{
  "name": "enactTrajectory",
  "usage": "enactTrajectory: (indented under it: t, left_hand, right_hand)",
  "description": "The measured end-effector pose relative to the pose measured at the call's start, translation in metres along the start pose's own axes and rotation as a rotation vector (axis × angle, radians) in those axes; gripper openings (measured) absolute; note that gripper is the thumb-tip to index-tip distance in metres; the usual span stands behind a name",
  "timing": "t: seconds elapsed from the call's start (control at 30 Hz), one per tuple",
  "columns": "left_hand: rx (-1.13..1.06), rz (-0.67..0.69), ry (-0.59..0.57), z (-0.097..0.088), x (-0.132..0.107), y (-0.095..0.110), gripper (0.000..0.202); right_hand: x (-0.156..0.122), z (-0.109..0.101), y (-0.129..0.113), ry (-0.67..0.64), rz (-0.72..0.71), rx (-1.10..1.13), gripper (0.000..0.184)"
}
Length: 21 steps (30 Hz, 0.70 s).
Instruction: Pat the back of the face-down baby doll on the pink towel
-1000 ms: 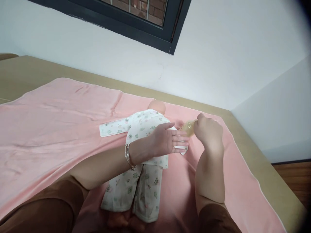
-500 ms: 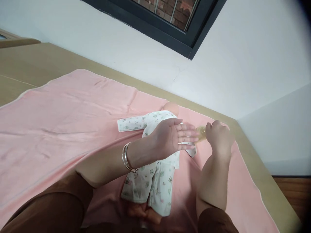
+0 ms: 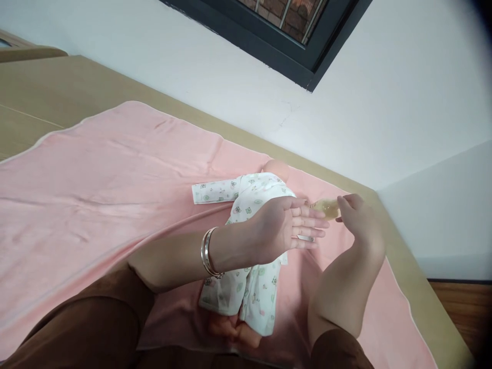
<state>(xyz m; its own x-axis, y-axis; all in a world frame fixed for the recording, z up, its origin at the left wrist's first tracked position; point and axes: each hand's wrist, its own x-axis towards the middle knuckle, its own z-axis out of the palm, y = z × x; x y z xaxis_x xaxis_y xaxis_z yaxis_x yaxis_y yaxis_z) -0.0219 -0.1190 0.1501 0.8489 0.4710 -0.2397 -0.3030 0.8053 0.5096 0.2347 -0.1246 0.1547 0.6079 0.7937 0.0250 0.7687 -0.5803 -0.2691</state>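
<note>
Two hands work above a doll on a pink blanket (image 3: 161, 159). The left hand (image 3: 277, 230) is held flat, palm up, its fingers (image 3: 309, 222) stretched straight and slightly spread, with nothing in their hold. It hovers over the top (image 3: 255, 192), covering part of it from view. The right hand (image 3: 358, 218) is bent at the wrist, with its thumb and fingers closed around one end of a small see-through yellowish bottle (image 3: 327, 208). The bottle is tipped on its side, its other end pointing at the left fingertips; whether the two touch, I cannot tell.

Under the hands the doll lies stretched out, its head (image 3: 275, 168) near the blanket's far edge and its feet (image 3: 230, 329) toward the person. It wears a white printed top and matching trousers (image 3: 240, 294). One sleeve (image 3: 216, 190) reaches out flat to the side; the other is mostly hidden behind the left fingers.

Metal bangles (image 3: 206, 251) circle the left wrist, and brown cuffs (image 3: 341, 349) sit near both elbows. The blanket, loosely creased, covers much of a pale worktop (image 3: 49, 84), which meets a white wall (image 3: 126, 46). Higher up is a dark window frame (image 3: 305, 72) with bars and brickwork (image 3: 298, 20) beyond.
</note>
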Motion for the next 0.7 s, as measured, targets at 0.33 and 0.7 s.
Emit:
enactTrajectory:
  t: [0.33, 0.7]
  left_hand:
    - [0.127, 0.128, -0.112, 0.011, -0.022, 0.011, 0.066]
    - [0.051, 0.112, -0.195, 0.016, -0.056, 0.033, 0.078]
  right_hand:
    - [-0.12, 0.002, -0.053, 0.175, -0.852, 0.281, 0.053]
    - [-0.172, 0.036, -0.077, 0.393, -1.282, -0.01, 0.093]
